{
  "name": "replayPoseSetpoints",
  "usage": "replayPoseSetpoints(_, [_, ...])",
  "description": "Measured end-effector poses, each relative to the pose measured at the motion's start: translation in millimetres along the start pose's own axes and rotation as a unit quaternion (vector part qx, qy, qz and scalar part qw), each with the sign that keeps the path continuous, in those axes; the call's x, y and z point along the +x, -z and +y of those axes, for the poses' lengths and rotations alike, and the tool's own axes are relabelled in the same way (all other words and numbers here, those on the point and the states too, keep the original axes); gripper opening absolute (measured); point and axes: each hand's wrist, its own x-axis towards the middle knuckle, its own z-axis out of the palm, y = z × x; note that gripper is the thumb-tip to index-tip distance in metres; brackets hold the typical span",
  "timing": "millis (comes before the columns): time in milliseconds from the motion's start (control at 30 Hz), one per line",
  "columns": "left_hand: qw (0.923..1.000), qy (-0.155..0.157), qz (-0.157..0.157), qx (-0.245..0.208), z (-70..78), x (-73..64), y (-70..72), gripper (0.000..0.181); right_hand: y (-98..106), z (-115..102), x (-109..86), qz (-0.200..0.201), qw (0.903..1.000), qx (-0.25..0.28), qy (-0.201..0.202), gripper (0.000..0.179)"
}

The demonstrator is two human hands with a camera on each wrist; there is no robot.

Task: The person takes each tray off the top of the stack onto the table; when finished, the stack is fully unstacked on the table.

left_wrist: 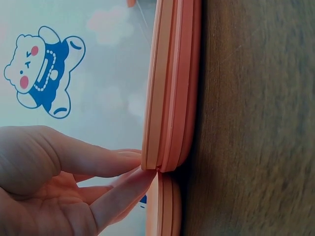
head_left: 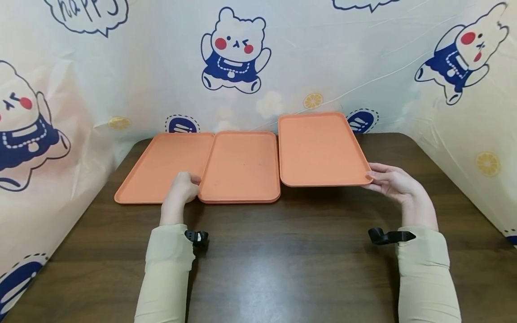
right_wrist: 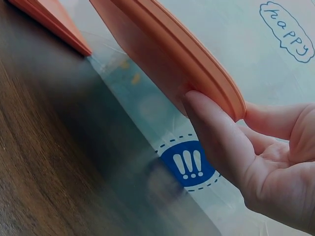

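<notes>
My right hand (head_left: 393,181) pinches the front right corner of an orange tray (head_left: 319,150), thumb on one face and fingers on the other. In the right wrist view the tray (right_wrist: 172,54) is tilted and raised off the table. At the front left corner of a middle stack of orange trays (head_left: 242,168), my left hand (head_left: 183,188) has its thumb and fingertips on the upper tray (left_wrist: 158,88). Two rims show one above the other there, in the left wrist view. Beside that stack, to the left, lies another orange tray (head_left: 165,166), partly covered by the left hand.
The trays are on a dark brown wooden table (head_left: 282,260). Behind and at both sides hangs a pale sheet (head_left: 315,58) printed with bears, close to the table's back edge. Each wrist has a black strap mount (head_left: 389,236).
</notes>
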Motion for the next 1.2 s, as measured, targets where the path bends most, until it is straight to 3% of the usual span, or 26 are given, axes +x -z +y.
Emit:
replayPoseSetpoints(633, [1.0000, -0.005, 0.008, 0.001, 0.1, -1.6, -0.2, 0.051, 11.6, 2.7, -1.0, 0.001, 1.0000, -0.002, 0.003, 0.036])
replayPoseSetpoints(1200, [1.0000, -0.008, 0.004, 0.001, 1.1, -2.0, 0.5, 0.053, 10.9, 7.2, 2.4, 0.075, 0.9952, -0.047, -0.041, 0.023])
